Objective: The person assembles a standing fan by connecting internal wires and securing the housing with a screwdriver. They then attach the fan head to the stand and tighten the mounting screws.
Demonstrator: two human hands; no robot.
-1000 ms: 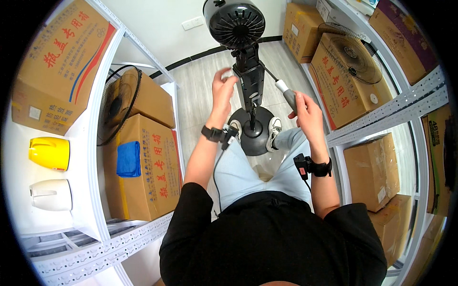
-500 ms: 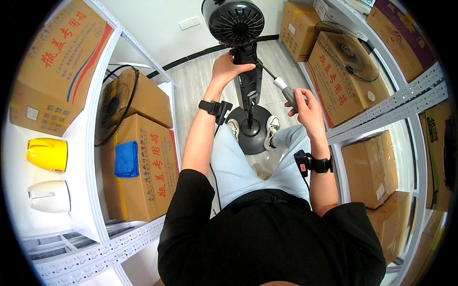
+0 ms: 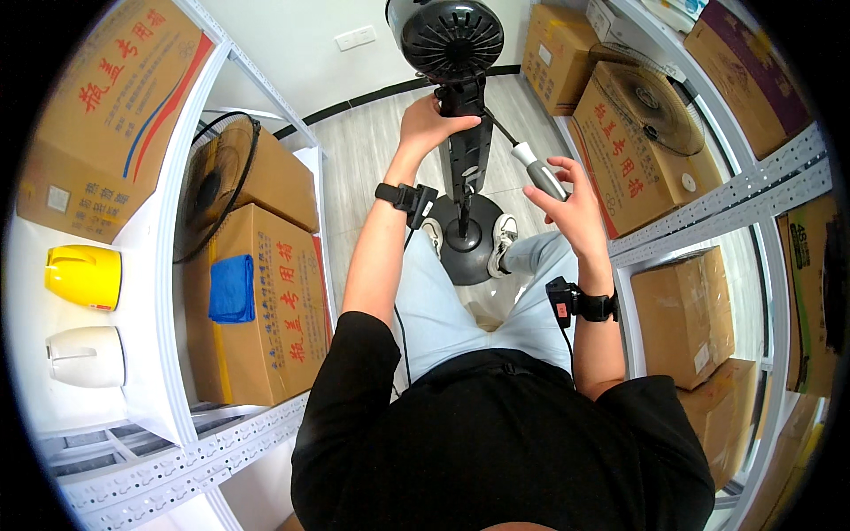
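Observation:
A black pedestal fan (image 3: 460,164) stands in front of me, its round base between my feet. My left hand (image 3: 429,124) grips the fan's neck just below the motor housing (image 3: 453,40), thumb across the front and fingers partly hidden behind it. A grey-and-white screwdriver (image 3: 537,170) slants up to the left, its dark shaft meeting the right side of the neck; the tip is hidden. Around the end of its handle, my right hand (image 3: 574,208) has a loose hold, with thumb and index finger spread to either side.
White metal shelves flank me. On the left are cardboard boxes (image 3: 266,310), a blue cloth (image 3: 232,288), a fan grille (image 3: 217,186), a yellow cup (image 3: 84,277) and a white cup (image 3: 86,357). Another fan grille (image 3: 645,93) lies on boxes at right.
My right thumb and fingers have spread apart and loosened on the screwdriver handle. My left hand keeps its grip on the fan's neck. The view has shifted slightly.

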